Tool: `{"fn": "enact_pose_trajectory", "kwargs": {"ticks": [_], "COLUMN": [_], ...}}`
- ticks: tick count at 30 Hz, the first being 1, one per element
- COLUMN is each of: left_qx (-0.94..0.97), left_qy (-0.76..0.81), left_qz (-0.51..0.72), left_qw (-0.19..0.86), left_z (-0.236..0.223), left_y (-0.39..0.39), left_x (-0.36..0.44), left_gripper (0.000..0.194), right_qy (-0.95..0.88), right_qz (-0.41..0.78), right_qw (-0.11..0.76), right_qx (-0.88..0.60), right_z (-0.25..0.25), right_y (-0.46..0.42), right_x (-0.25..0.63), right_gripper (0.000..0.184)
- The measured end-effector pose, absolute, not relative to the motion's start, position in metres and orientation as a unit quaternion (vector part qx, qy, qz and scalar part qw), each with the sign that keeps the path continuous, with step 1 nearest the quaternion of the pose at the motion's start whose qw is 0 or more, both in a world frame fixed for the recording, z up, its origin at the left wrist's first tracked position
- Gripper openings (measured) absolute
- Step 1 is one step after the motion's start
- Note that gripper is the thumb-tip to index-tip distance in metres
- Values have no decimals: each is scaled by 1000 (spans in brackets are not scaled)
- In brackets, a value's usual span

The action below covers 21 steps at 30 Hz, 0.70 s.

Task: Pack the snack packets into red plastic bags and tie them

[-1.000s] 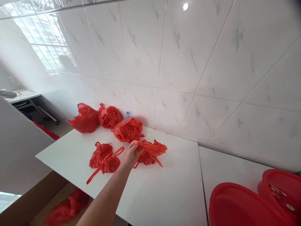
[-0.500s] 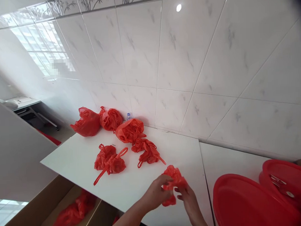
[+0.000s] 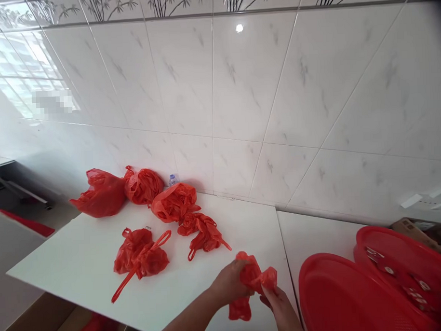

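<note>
Between my hands, just above the white tabletop (image 3: 195, 282), is a crumpled red plastic bag (image 3: 250, 273). My left hand (image 3: 232, 282) is closed around its left side, and part of the bag hangs down below the fingers. My right hand (image 3: 278, 303) pinches a bunched end of it on the right. Closest to my hands lies a knotted red bag (image 3: 204, 233) with loose handles. Left of that rests a tied red bag (image 3: 142, 255) with a long handle stretching toward the front edge. What the bags contain cannot be made out.
Along the tiled wall stand more filled red bags (image 3: 105, 193) and a small clear bottle with a blue cap (image 3: 173, 178). To the right are red plastic basins (image 3: 329, 287), some small items inside one. A cardboard box (image 3: 37, 316) with red bags sits below the table's front edge.
The view has swung right. My hands have moved slightly down with the bag, and my right hand's fingers have closed on its end, where they were looser before.
</note>
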<state>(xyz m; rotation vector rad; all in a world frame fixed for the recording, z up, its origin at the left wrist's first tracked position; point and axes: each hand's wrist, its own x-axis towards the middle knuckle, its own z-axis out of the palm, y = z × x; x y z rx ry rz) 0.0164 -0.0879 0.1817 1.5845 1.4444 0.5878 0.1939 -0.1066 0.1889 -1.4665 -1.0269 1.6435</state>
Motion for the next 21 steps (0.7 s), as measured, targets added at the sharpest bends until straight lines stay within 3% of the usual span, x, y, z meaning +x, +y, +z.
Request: {"fn": "enact_pose_trajectory", "kwargs": {"ticks": [2, 5, 8, 15, 21], "left_qx": [599, 491, 390, 194, 46], "left_qy": [596, 624, 613, 434, 414], "left_qz": [263, 378, 459, 470, 589], "left_qw": [466, 477, 511, 744, 692], "left_z": [179, 174, 174, 182, 188], "left_y": [-82, -75, -75, -85, -67], "left_x": [24, 26, 29, 36, 7], "left_gripper": [15, 3, 8, 20, 16], "right_qy": [-410, -408, -418, -416, -350], "right_qz": [626, 594, 568, 604, 631], "right_qw": [374, 423, 395, 303, 398], "right_qx": [-547, -549, -589, -608, -567], "right_z": [203, 208, 191, 177, 167], "right_y": [-102, -96, -94, -88, -88], "right_x": [190, 183, 172, 163, 187], "right_gripper": [52, 55, 52, 30, 22]}}
